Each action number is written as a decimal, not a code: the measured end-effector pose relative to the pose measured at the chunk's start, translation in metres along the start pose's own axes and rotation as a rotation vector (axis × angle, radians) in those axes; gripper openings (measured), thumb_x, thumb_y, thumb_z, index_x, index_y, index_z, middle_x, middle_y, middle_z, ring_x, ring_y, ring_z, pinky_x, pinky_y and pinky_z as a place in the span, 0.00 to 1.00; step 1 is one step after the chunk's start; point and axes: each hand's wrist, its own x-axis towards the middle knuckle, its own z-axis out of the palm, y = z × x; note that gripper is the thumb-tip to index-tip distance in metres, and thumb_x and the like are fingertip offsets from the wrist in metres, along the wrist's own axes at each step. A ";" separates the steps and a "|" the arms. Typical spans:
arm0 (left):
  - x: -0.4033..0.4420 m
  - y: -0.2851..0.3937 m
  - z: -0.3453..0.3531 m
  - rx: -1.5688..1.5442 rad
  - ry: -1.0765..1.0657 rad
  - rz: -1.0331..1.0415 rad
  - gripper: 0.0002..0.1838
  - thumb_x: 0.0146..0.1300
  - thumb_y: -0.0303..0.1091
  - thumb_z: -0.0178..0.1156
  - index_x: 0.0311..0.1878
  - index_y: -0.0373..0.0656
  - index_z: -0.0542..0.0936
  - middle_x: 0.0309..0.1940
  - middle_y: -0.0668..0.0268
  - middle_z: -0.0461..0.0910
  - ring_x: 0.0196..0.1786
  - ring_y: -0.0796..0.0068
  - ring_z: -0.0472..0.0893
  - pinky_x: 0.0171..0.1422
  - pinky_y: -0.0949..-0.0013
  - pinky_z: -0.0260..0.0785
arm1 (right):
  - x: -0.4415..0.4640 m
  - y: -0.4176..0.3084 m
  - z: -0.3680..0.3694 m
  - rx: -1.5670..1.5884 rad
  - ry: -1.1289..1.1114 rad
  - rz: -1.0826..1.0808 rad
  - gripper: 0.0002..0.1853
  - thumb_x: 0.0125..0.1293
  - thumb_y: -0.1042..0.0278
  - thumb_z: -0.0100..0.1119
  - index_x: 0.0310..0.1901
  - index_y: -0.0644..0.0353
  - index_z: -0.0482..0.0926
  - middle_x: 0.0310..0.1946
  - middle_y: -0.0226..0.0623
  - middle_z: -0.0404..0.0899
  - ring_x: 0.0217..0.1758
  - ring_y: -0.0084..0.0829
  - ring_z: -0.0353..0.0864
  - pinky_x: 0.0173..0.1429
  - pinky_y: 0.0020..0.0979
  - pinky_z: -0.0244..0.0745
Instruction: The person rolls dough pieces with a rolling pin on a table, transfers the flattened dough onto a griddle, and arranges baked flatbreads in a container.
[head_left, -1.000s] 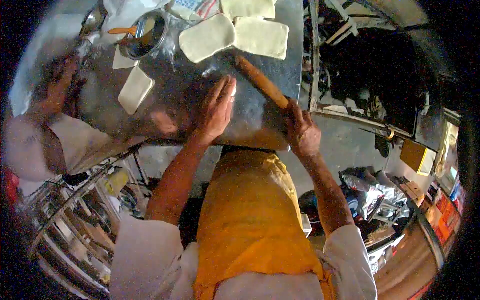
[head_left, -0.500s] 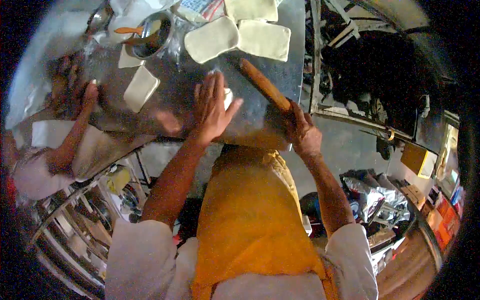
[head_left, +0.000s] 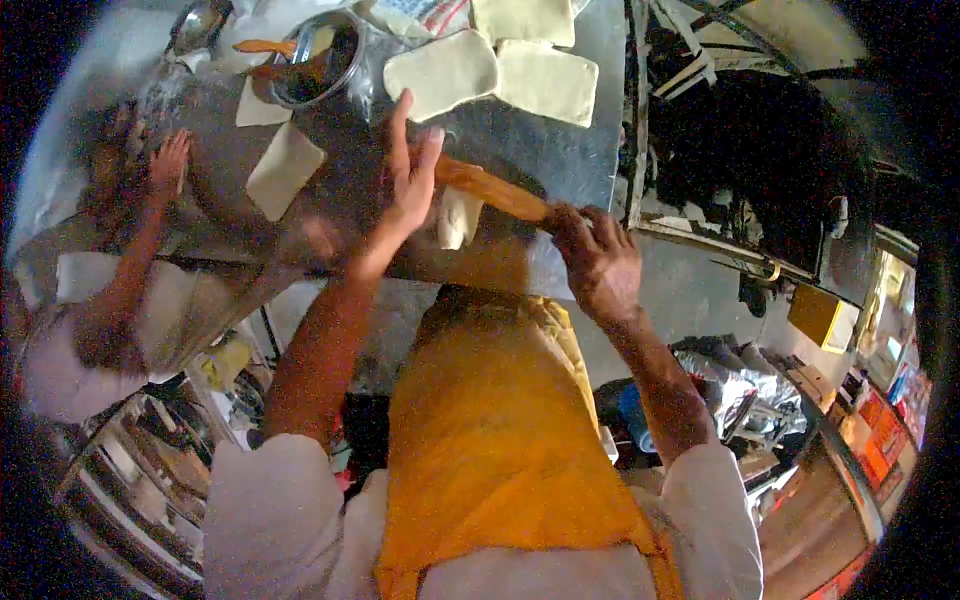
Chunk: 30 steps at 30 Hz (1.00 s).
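My right hand (head_left: 602, 262) is closed round one end of a wooden rolling pin (head_left: 495, 190). The pin slants up to the left, across the top of a small folded piece of dough (head_left: 458, 220) on the metal worktop (head_left: 370, 235). At the pin's far end is my left hand (head_left: 408, 188), turned on edge with its fingers stretched out and thumb apart. Whether it touches the pin I cannot tell. Just beyond its fingertips lies a flat rolled sheet of dough (head_left: 440, 75), with another sheet (head_left: 548, 82) to its right.
A bowl (head_left: 318, 65) with an orange-handled tool (head_left: 265, 46) stands at the back left. In front of it lies a dough sheet (head_left: 285, 172). At the left a co-worker's hand (head_left: 170, 160) is over the table. Past the right edge there is a dark opening (head_left: 740, 150).
The rolling pin has swung left over the dough piece, with my right hand still on it. My left hand has lifted off the dough and turned on edge. The co-worker's hand has shifted slightly.
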 end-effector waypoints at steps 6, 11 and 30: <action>0.003 -0.018 -0.025 0.991 -0.225 0.437 0.32 0.73 0.41 0.61 0.74 0.35 0.70 0.73 0.46 0.70 0.78 0.45 0.66 0.80 0.48 0.59 | 0.021 -0.007 0.047 -0.148 0.011 0.008 0.28 0.68 0.59 0.66 0.69 0.47 0.75 0.61 0.36 0.79 0.56 0.44 0.79 0.55 0.46 0.75; -0.011 -0.024 -0.033 0.954 -0.163 0.417 0.36 0.72 0.45 0.62 0.75 0.31 0.68 0.76 0.47 0.68 0.80 0.45 0.63 0.81 0.42 0.56 | 0.024 -0.021 0.036 -0.203 -0.037 0.037 0.30 0.71 0.59 0.61 0.74 0.47 0.71 0.66 0.37 0.77 0.63 0.43 0.77 0.62 0.48 0.69; 0.022 -0.026 -0.020 0.958 -0.159 0.369 0.36 0.76 0.51 0.58 0.80 0.44 0.64 0.82 0.58 0.60 0.83 0.50 0.59 0.82 0.32 0.45 | 0.047 0.031 0.071 -0.286 -0.198 0.049 0.34 0.72 0.51 0.59 0.76 0.51 0.67 0.75 0.39 0.69 0.81 0.45 0.63 0.79 0.57 0.54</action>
